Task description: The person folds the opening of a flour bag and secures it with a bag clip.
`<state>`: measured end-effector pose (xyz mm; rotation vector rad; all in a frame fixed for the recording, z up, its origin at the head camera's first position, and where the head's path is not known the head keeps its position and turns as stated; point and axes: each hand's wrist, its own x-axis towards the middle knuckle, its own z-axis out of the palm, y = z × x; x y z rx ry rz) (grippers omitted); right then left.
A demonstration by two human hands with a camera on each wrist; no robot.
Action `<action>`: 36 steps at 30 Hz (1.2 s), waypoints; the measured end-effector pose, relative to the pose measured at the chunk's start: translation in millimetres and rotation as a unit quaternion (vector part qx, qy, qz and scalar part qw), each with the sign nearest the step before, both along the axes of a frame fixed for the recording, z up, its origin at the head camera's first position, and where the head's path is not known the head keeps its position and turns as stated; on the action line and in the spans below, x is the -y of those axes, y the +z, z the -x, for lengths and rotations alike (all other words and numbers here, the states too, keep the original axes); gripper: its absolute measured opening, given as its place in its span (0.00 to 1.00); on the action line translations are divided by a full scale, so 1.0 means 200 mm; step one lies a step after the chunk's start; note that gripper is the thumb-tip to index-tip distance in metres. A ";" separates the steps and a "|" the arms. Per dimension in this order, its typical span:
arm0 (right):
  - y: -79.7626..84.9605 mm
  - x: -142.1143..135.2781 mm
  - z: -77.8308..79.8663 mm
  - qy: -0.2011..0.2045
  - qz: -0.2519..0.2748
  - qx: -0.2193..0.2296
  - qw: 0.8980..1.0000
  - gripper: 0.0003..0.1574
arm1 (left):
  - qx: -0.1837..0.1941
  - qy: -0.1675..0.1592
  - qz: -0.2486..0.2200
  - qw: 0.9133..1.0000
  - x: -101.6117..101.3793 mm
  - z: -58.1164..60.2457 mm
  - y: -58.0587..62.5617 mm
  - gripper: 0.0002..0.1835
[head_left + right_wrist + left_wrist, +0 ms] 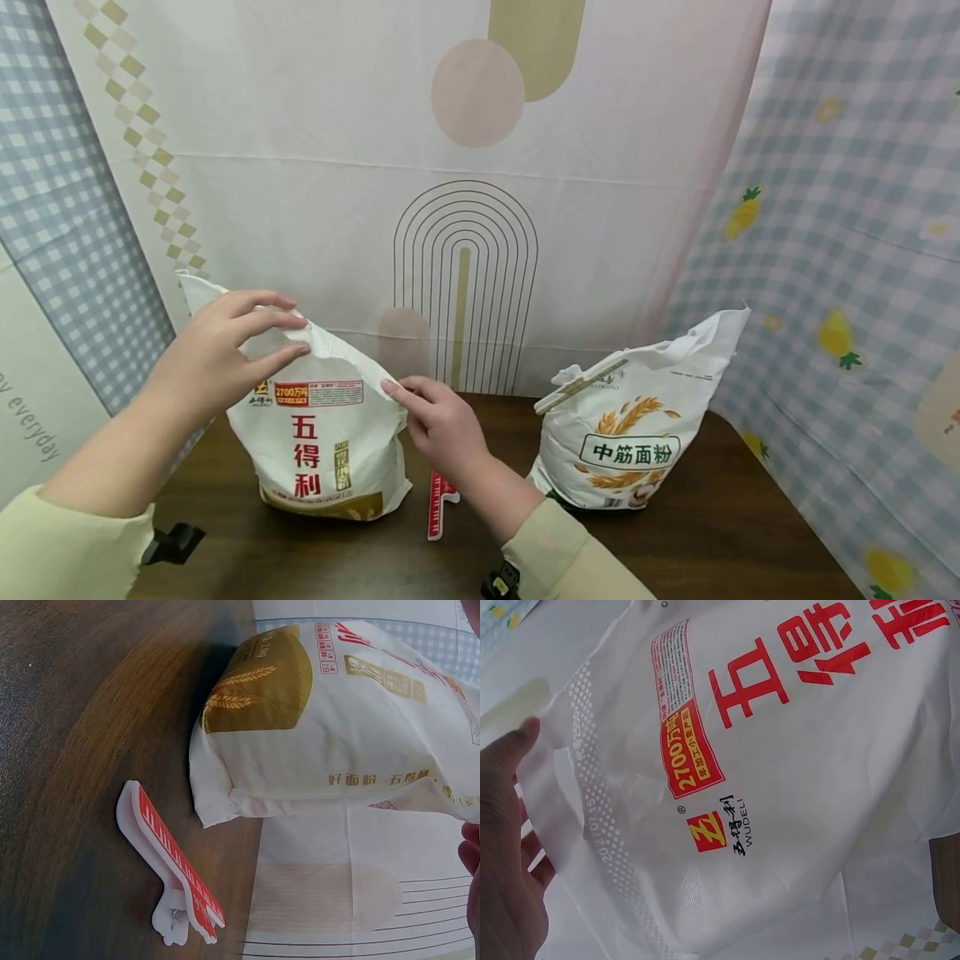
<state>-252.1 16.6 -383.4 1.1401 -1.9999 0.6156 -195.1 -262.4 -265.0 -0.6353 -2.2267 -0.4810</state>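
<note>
A white flour bag point(330, 442) with red lettering stands upright on the table, its top edge slanting down to the right. My left hand point(225, 354) holds the top edge near its middle, thumb and fingers closing on it. In the left wrist view, a handle slot and a dotted band run along that flour bag's point(780, 780) top. At the right end of the edge, my right hand point(446, 425) pinches the corner between thumb and fingers. On the table beside the bag lies a red and white bag clip point(169, 862), partly behind my right hand in the head view.
To the right stands a second flour bag point(630, 450) with green lettering, a pale clip point(581, 387) across its folded top. Both bags rest on a dark wooden table point(712, 533). A patterned curtain point(300, 217) hangs close behind, with checked cloth point(840, 250) at the sides.
</note>
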 end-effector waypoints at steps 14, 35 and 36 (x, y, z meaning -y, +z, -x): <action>-0.02 0.02 0.00 0.017 -0.022 0.014 1.000 0.25 | 0.097 0.058 0.034 0.993 -0.04 -0.01 0.06 0.15; 0.02 0.08 -0.03 -0.014 0.030 0.255 0.966 0.29 | 0.150 0.119 0.218 0.957 -0.03 0.04 0.13 0.22; 0.02 0.09 -0.03 -0.018 0.031 0.268 0.963 0.29 | 0.144 0.117 0.220 0.958 -0.03 0.04 0.12 0.23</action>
